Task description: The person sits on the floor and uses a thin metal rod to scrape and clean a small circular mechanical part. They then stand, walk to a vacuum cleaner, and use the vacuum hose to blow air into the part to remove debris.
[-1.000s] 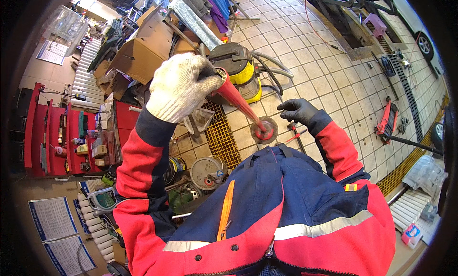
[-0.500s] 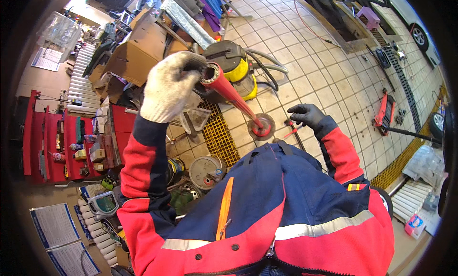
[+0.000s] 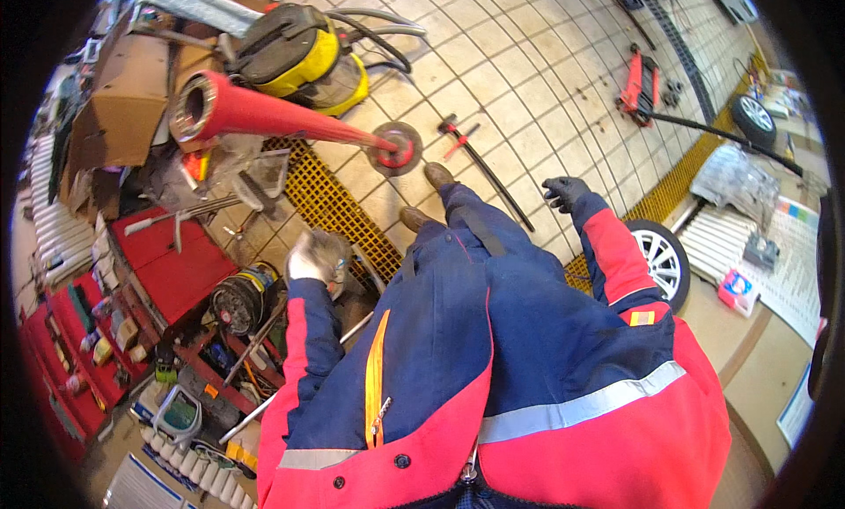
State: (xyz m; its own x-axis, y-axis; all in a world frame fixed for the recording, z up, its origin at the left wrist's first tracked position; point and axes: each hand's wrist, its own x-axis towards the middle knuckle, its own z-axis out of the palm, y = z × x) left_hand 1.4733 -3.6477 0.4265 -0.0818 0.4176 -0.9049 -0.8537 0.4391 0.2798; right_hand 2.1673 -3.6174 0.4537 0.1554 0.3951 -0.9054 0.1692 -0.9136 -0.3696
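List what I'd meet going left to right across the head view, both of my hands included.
Red-topped cabinet → pale-gloved left hand → dark bar on the tiles → black-gloved right hand → light-spoked wheel → pink container.

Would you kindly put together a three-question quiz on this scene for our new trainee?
1. True or false: the right hand wears a dark glove.
2. What colour is the floor grating left of the person's legs?
a) blue
b) yellow
c) white
3. Which machine appears just above the red flared post in the picture?

Key:
1. True.
2. b) yellow.
3. The yellow-and-black vacuum cleaner.
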